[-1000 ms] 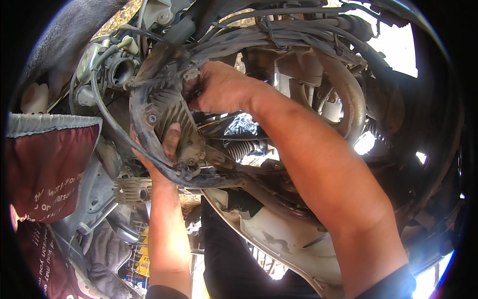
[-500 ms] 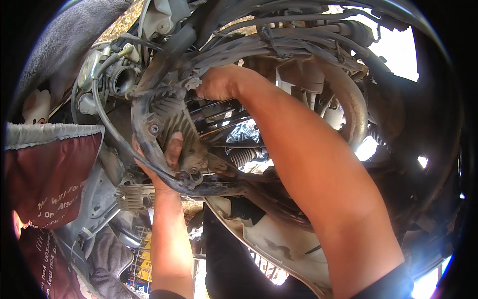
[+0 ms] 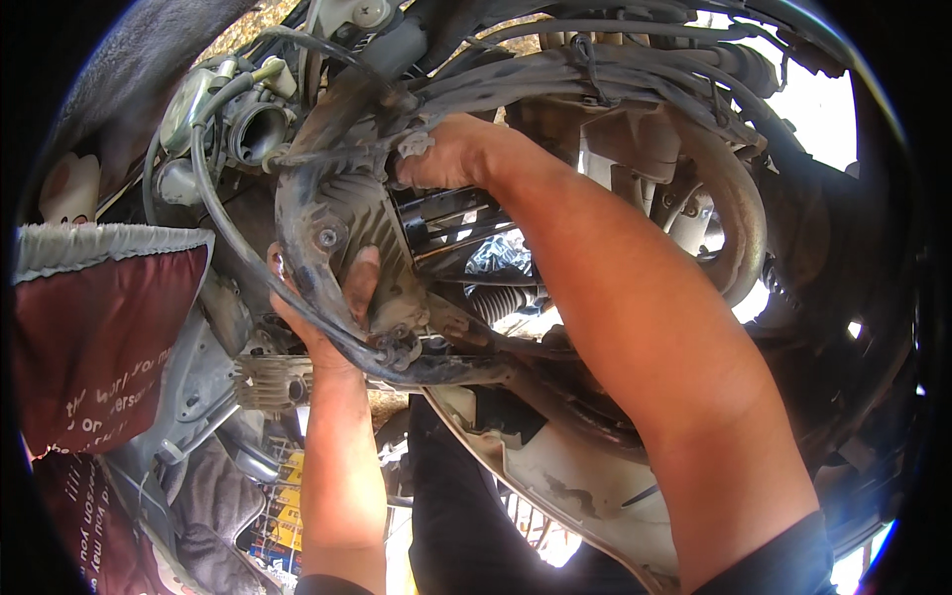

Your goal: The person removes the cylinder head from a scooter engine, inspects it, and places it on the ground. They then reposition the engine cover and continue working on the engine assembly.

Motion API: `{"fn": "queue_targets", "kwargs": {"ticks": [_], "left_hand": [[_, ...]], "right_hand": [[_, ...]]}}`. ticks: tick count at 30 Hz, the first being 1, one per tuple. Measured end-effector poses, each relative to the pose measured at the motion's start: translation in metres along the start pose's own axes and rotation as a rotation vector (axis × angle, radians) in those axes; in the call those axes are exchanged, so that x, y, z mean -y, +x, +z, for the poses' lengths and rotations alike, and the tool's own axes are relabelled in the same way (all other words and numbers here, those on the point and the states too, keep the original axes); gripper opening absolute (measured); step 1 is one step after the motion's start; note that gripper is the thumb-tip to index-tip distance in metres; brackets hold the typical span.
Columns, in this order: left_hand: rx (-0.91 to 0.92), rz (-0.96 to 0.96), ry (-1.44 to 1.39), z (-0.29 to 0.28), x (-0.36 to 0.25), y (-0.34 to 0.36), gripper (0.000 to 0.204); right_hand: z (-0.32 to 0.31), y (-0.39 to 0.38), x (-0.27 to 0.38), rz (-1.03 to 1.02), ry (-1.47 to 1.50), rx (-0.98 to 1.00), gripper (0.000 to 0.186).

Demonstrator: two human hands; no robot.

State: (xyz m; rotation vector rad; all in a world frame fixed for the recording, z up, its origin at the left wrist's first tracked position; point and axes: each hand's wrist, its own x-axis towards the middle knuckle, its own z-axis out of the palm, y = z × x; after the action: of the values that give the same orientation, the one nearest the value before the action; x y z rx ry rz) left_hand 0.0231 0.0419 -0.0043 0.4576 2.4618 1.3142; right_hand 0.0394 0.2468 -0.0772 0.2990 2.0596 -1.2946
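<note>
A finned metal engine cylinder sits behind a curved black frame tube. My left hand reaches up from below and grips it, thumb on the fins and fingers partly behind the tube. At its upper right corner my right hand is closed, fingers curled; the fingertips and anything in them are hidden. Long metal studs run through the gap to the right of the cylinder, beneath my right forearm. A thin black cable loops down past my left wrist.
A carburetor with an open round mouth hangs at upper left. Bundled hoses cross above my right arm. A second finned part lies beside my left wrist. Maroon cloth hangs at left; a pale body panel is below.
The view has shifted slightly, so the engine parts and both hands appear a little farther right. Both hands keep about the same places on the engine.
</note>
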Motion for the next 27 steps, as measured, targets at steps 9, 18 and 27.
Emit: {"fn": "queue_targets", "kwargs": {"ticks": [9,18,27], "left_hand": [[0.025,0.058,-0.014,-0.004,0.003,0.005,0.045],[0.067,-0.119,-0.155,-0.006,0.005,0.003,0.049],[0.058,-0.134,-0.241,-0.003,0.006,0.003,0.05]], "right_hand": [[0.006,-0.009,-0.001,-0.149,-0.236,-0.02,0.041],[0.01,-0.044,0.008,-0.195,0.341,-0.186,0.027],[0.026,-0.041,0.009,-0.229,0.337,-0.288,0.022]]}}
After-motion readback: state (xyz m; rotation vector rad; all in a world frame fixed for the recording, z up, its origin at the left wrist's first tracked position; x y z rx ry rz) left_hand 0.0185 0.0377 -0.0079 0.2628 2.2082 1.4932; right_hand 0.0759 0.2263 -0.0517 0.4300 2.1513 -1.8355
